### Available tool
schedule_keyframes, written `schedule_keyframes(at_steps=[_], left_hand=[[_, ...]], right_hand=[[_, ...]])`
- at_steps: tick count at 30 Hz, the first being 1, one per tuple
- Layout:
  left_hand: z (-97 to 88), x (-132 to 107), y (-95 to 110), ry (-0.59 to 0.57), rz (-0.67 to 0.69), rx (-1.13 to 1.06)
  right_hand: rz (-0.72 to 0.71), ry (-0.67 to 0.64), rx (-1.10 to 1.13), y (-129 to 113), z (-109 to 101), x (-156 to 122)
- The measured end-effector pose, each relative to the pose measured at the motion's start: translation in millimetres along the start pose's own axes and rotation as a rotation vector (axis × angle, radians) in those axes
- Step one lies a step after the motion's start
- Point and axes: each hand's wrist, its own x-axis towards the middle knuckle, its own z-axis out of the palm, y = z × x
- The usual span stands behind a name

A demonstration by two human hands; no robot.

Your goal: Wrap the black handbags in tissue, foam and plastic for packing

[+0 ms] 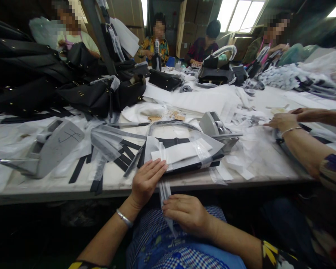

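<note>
On the near edge of the table lies a black handbag point(182, 170), partly wrapped in white paper point(182, 152) and clear plastic. My left hand point(148, 180) rests on its near left corner, fingers stretched out flat over the wrapping. A clear plastic strip point(164, 189) hangs from the bag over the table edge. Lower down, above my lap, my right hand point(189, 213) has its fingers closed on that strip. The bag's handle point(173, 123), covered in clear film, arches up behind it.
Grey tape dispensers stand left point(56, 145) and behind the handbag point(211, 123). Black straps point(124, 157) in film lie left. Black bags point(84, 95) are heaped at the back left. A co-worker's hands point(285, 121) work at the right; several people sit across the table.
</note>
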Motion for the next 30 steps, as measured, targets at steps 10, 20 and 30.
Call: schedule_keyframes(at_steps=[10, 20, 30], left_hand=[[-0.6, 1, 4, 0.015, -0.005, 0.022], [-3.2, -3, 13, 0.118, -0.114, -0.006], [-16.6, 12, 19, -0.051, -0.215, 0.015]], right_hand=[[0.2, 0.092, 0.046, 9, -54, 60], [0.696, -0.177, -0.161, 101, -42, 122], [0.778, -0.239, -0.231, 112, -37, 124]])
